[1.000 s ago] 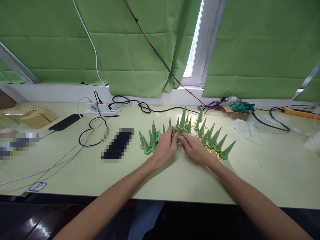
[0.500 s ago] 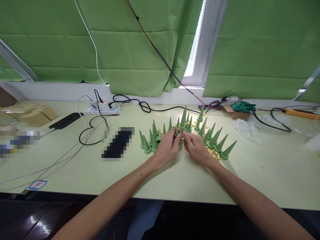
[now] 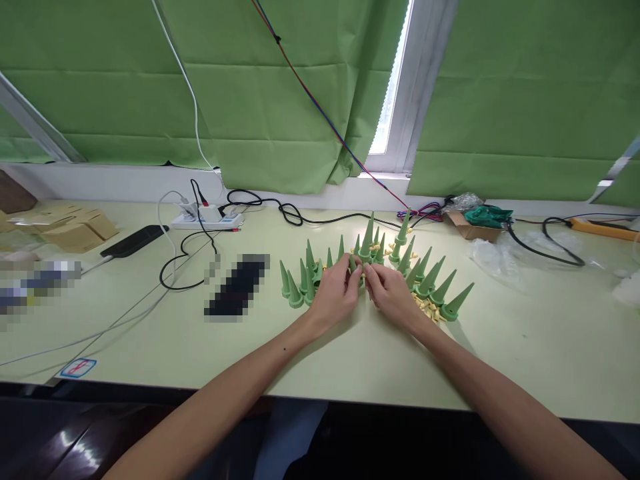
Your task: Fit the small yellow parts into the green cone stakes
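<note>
A green cone (image 3: 353,264) pokes up between the fingers of my left hand (image 3: 334,291), which is closed on it. Close against it, my right hand (image 3: 393,293) is pinched shut, its fingertips meeting those of the left. A speck of yellow shows between the two hands, but what the right fingers hold is hidden. Around my hands stand several more green cones, including a tall one (image 3: 369,239) behind, a group to the left (image 3: 294,291) and leaning ones to the right (image 3: 457,302). Small yellow pieces (image 3: 428,308) lie heaped beside my right wrist.
Left of the cones lies a dark, blurred-out flat object (image 3: 237,285). A power strip (image 3: 205,219) with cables sits at the back, near yellow boxes (image 3: 80,230). Back right are a cardboard box (image 3: 473,225) and clear plastic bags (image 3: 495,259).
Both hands stay together at nearly the same spot, with only slight finger movement. The whole view has shifted a little; the cones on the table stand as before.
</note>
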The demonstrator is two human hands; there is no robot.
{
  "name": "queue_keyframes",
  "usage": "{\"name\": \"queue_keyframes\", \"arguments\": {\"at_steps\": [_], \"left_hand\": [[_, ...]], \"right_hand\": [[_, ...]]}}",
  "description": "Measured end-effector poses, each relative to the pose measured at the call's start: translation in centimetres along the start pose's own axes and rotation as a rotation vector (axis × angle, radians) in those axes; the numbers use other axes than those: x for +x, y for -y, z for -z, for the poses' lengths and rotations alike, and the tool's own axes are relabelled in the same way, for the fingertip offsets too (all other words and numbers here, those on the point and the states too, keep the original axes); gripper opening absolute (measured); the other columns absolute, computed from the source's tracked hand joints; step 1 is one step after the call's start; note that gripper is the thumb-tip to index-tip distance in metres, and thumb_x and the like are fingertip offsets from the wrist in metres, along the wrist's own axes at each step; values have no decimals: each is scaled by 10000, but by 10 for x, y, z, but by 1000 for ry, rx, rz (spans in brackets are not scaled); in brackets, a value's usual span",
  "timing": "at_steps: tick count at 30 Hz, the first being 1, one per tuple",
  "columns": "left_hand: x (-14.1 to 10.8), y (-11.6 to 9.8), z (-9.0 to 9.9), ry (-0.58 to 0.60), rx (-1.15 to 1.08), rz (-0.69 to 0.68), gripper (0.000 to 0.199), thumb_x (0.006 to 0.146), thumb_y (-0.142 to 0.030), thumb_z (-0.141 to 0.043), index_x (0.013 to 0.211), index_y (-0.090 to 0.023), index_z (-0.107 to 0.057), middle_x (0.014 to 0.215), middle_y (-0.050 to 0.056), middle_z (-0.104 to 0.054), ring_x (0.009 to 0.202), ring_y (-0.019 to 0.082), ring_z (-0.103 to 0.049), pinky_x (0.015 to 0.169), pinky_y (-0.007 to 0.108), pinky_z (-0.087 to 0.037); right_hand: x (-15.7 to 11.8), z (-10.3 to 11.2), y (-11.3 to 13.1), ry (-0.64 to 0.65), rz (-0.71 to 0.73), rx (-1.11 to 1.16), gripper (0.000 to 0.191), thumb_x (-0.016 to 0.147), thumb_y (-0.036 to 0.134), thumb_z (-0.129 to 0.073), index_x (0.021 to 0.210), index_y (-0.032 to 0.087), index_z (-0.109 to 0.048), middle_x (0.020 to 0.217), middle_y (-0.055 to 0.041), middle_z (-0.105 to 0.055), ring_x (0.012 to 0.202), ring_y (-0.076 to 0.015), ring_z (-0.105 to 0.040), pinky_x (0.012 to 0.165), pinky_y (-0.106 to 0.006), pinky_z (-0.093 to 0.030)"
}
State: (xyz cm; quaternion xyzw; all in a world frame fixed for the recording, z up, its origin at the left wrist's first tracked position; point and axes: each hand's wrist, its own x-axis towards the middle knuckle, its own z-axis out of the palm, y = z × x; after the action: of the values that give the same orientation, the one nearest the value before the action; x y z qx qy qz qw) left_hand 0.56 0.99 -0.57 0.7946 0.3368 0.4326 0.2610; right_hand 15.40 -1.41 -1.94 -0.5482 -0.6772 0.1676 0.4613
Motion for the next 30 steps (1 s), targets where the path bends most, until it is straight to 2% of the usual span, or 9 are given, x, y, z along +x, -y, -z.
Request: {"name": "queue_keyframes", "arguments": {"at_steps": [5,13,14,18,20,22,25,27,30], "left_hand": [[-1,1,0,40,-5,11,189,980,-332,-433,933,-178,-532,799,17,-585,573,100,-438,518,237,-357],[-1,-3,1,71,-30,-21,217,968,-376,-471,951,-176,-553,702,-14,-546,555,91,-441,527,223,-393],[-2,-4,1,67,-43,-19,226,966,-387,-476,985,-178,-558,722,-10,-563,560,90,-456,527,219,-403],[-3,-8,2,13,-113,1,290,968,-422,-466,1133,-196,-542,1016,65,-637,681,108,-574,536,213,-447],[-3,-8,3,-24,-133,5,294,978,-431,-438,1128,-196,-530,960,64,-637,691,120,-592,541,219,-452],[-3,-8,3,-81,-133,7,284,990,-438,-402,1053,-192,-528,802,34,-612,642,123,-575,539,227,-441],[-2,-6,5,-139,-99,13,385,1003,-459,-347,791,-184,-515,619,3,-534,547,117,-504,528,246,-403],[0,-4,5,-111,-83,36,498,1002,-489,-332,646,-178,-490,546,1,-499,514,116,-471,530,258,-384],[1,-3,4,-3,-133,133,595,988,-545,-326,578,-165,-528,486,-1,-491,483,115,-467,532,262,-381]], "right_hand": [[0,0,0,16,-4,-4,457,997,351,-372,562,211,-377,460,35,-438,462,-116,-399,520,-273,-291],[0,2,6,51,-92,103,489,980,319,-381,503,217,-351,378,44,-403,383,-101,-381,473,-258,-311],[-1,3,6,36,-98,124,491,985,340,-388,511,216,-357,380,45,-405,381,-101,-386,472,-256,-320],[0,2,5,-28,-117,222,483,991,457,-413,575,211,-402,423,52,-419,370,-99,-421,453,-250,-345],[0,1,3,-60,-127,278,471,987,506,-410,620,211,-426,438,63,-404,351,-98,-424,425,-247,-344],[0,0,1,-97,-135,333,464,980,539,-410,650,214,-433,455,71,-385,339,-95,-420,398,-244,-341],[1,-2,0,-132,-123,423,462,964,568,-430,658,222,-405,485,77,-356,335,-86,-399,365,-240,-323],[0,-1,1,-132,-100,478,461,957,572,-446,657,227,-381,501,79,-344,337,-81,-386,351,-238,-312],[0,0,3,-112,-58,500,446,959,553,-459,662,229,-383,504,79,-349,346,-82,-397,357,-239,-322]]}}
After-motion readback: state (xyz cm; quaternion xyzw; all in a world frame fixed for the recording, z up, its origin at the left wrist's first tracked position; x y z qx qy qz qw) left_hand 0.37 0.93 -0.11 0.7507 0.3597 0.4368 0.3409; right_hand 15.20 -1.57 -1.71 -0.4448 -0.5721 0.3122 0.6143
